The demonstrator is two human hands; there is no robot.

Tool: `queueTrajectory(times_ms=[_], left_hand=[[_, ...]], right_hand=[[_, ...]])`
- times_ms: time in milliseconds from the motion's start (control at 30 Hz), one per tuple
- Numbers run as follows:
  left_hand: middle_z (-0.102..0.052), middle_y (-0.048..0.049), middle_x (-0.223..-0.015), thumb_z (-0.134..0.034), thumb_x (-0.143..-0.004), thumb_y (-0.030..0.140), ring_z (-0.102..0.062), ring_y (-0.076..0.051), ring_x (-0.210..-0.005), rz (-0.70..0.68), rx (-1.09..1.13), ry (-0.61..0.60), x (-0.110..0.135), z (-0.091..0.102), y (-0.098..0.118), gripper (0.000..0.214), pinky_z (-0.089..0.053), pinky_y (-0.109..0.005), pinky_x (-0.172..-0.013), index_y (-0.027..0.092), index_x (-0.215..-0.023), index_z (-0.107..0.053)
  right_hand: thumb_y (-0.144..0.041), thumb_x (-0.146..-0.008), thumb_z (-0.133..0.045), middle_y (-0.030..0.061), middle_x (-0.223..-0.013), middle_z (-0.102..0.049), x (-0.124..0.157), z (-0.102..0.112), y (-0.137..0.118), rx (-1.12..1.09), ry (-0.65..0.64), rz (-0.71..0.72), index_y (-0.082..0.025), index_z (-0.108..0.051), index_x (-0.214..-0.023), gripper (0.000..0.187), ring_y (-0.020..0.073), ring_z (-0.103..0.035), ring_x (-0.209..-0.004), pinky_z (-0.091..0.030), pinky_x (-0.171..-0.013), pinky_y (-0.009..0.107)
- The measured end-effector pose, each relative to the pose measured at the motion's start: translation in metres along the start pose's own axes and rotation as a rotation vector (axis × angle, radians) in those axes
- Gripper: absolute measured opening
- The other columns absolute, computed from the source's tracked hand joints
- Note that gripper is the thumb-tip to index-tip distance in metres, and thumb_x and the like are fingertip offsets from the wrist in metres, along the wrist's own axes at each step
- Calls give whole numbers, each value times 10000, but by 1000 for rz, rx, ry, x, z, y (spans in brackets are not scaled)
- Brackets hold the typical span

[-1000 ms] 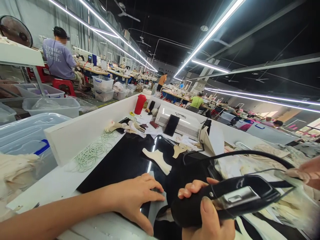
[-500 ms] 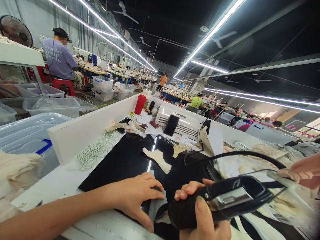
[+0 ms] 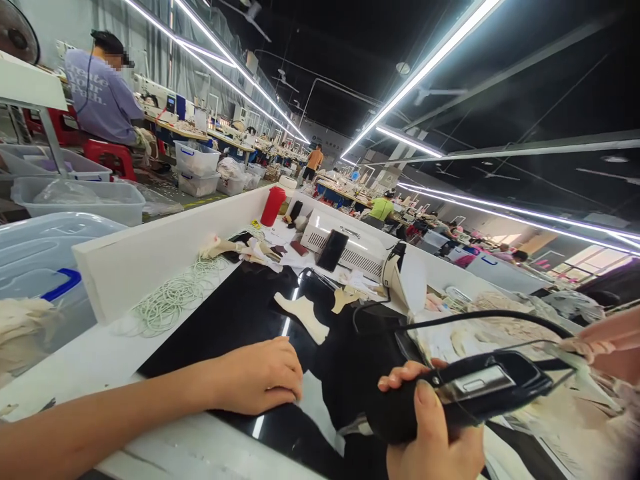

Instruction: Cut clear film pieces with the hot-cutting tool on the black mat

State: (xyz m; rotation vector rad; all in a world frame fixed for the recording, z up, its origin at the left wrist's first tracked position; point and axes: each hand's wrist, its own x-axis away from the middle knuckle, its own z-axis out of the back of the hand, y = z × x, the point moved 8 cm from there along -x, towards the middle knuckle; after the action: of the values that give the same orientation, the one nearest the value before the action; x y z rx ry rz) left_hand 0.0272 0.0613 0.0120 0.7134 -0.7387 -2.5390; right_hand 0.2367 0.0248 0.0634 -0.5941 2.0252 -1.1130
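Note:
My right hand [image 3: 440, 433] is wrapped round a black corded hand tool [image 3: 480, 383] with a silver panel on its side. The thumb lies along it, and a metal part shows low at its left end; its exact kind I cannot make out. My left hand [image 3: 260, 377] rests on the glossy black board [image 3: 200, 333], fingers bent and pressed together at the edge of a pale grey cut piece [image 3: 320, 407]. That piece lies flat between both hands, left of the tool. Farther back lie a cream cut piece [image 3: 303, 313] and a smaller beige piece [image 3: 347, 299].
Pale green cord [image 3: 173, 300] is heaped beside the white side wall [image 3: 125, 267]. A red cylinder [image 3: 273, 205], a phone [image 3: 333, 250] and a white vented box [image 3: 363, 243] stand behind. The tool's black cable [image 3: 465, 319] arches over fabric scraps [image 3: 500, 327]; a blurred pinkish shape sits far right.
My left hand has gone from spread fingers on the grey piece to closed fingers at its edge. My right hand has moved the black tool slightly right, away from it. The view has shifted.

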Motion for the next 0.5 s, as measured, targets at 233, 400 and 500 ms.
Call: queueTrajectory(times_ms=[233, 400, 500], left_hand=[[-737, -23, -947, -721, -904, 92, -663, -192, -928, -88, 29, 41, 0, -10, 12, 177, -497, -295, -985, 233, -990, -785], [-727, -37, -1072, -806, -825, 81, -661, -212, -1009, -65, 33, 17, 1, -13, 9, 233, -489, -315, -1020, 229, -1003, -774], [-728, -47, -1095, -811, -832, 112, -663, -224, -1036, -73, 36, 2, 0, -14, 10, 223, -495, -322, -1010, 227, -1020, -773]], right_hand=[[-367, -737, -870, -47, -763, -661, 2, -7, -5, -32, 35, -9, -229, -624, -1078, 442, 132, -613, -645, -580, -628, 292], [-339, -794, -848, -34, -775, -669, 18, -23, -1, -96, -115, -11, -239, -629, -1092, 383, 143, -646, -644, -611, -609, 314], [-343, -816, -832, -31, -777, -676, 24, -28, -1, -96, -155, 19, -245, -632, -1097, 358, 139, -649, -645, -611, -606, 299]])
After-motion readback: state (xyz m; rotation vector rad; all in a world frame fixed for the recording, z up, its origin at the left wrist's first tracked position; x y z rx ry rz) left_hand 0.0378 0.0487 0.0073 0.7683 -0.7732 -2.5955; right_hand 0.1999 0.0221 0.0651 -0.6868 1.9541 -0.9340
